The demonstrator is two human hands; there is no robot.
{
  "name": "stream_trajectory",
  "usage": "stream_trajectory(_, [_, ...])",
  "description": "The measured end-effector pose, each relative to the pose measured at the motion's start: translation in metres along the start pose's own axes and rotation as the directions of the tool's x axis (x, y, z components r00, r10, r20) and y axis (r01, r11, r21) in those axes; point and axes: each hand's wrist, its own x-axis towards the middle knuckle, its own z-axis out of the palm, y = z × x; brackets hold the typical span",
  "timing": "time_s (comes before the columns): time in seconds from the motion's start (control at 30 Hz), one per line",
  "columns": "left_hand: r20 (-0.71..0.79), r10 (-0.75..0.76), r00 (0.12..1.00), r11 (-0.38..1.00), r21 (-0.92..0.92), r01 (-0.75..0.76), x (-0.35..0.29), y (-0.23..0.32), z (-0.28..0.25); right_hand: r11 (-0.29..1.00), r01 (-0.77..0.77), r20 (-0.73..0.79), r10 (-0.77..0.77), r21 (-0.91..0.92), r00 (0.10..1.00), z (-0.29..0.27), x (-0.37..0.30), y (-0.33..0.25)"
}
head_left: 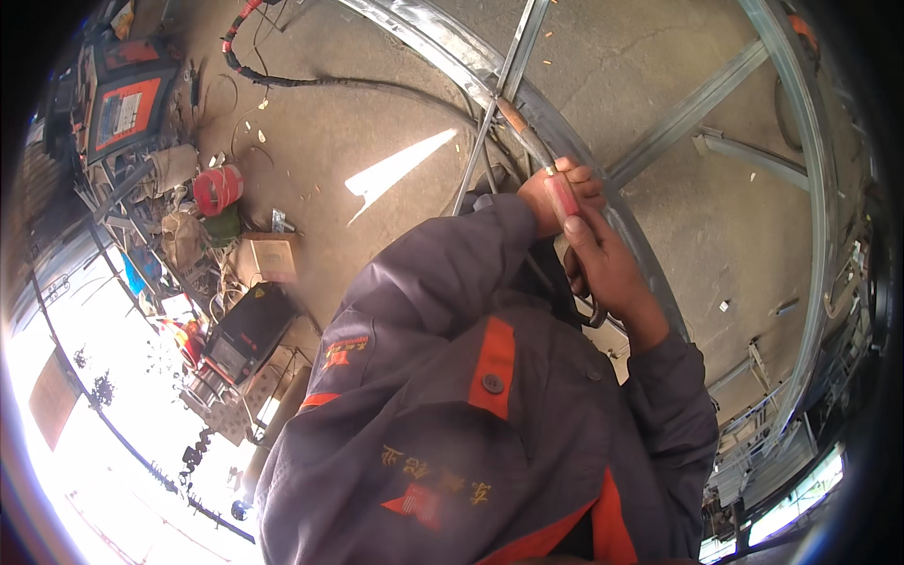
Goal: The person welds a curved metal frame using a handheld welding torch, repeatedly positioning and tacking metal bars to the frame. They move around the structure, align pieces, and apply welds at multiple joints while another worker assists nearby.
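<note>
Close by red-handled tool [561,196], mtl frame [521,49], cable [377,84]

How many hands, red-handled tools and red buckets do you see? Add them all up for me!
Hands: 2, the left hand and the right hand
Red-handled tool: 1
Red bucket: 1
Total: 4

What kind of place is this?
It looks like a metalworking workshop, though I can't be sure. You can see a big frame of metal bars, a red-handled welding torch, or something very like one, and an orange-and-black machine over on the left.
</note>
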Motion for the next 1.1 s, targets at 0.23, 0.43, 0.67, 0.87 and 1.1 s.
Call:
stream_trajectory(0.23, [0.151,0.030,0.988,0.771,0.626,-0.119,0.000,0.005,0.008,0.999,-0.013,-0.018,0.012,-0.051,1.000,0.002,-0.001,-0.010])
stream_trajectory(0.43, [0.019,-0.017,1.000,0.951,-0.309,0.022,0.001,-0.003,-0.011,0.999,-0.009,-0.023,0.008,-0.040,1.000,0.000,-0.002,-0.013])
stream_trajectory(0.67, [-0.051,-0.025,0.998,0.954,-0.300,0.009,0.005,-0.005,-0.035,0.651,0.733,-0.224,-0.698,0.197,0.680,-0.042,-0.133,-0.040])
stream_trajectory(0.87, [-0.030,-0.032,0.999,0.939,-0.344,0.020,0.005,-0.002,-0.034,0.315,0.909,-0.403,-0.821,0.272,0.405,-0.050,-0.240,-0.070])
stream_trajectory(1.1, [-0.062,-0.012,0.998,0.942,-0.334,-0.010,0.005,-0.005,-0.032,0.903,0.382,-0.439,-0.267,0.197,0.858,-0.010,-0.141,-0.032])
